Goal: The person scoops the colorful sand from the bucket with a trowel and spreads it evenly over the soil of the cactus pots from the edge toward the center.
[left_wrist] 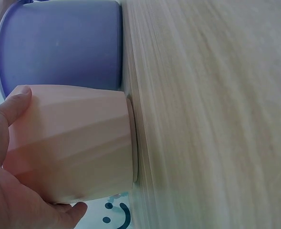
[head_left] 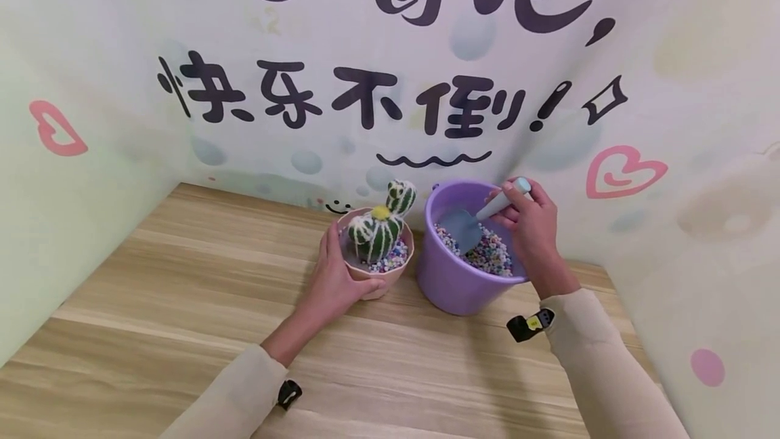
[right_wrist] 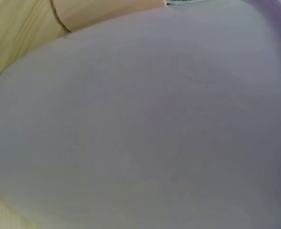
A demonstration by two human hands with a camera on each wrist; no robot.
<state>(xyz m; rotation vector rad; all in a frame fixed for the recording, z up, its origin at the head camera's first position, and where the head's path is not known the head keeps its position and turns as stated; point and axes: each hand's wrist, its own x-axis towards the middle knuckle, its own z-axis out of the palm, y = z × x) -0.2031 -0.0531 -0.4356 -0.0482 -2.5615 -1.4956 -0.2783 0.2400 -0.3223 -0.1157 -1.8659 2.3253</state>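
Observation:
My left hand (head_left: 329,283) grips a pink faceted flowerpot (left_wrist: 78,143), thumb on the near side and fingers round the far left side. The pot stands upright on the table. In it sits a green knitted cactus (head_left: 376,241) with white stripes and a yellow flower, with small multicoloured beads (head_left: 395,259) on its right side. My right hand (head_left: 533,222) holds a small blue shovel (head_left: 463,230) by its handle at the right rim of a purple bucket (head_left: 451,290). The shovel's blade points down among the beads (head_left: 492,256) inside the bucket. Only the bucket's outside fills most of the right wrist view.
Bucket and pot stand side by side near the back edge of the wood-grain table (head_left: 183,290). Right behind them hangs a printed cloth backdrop (head_left: 341,134) with dark lettering. Light side panels (head_left: 719,256) border the table at left and right.

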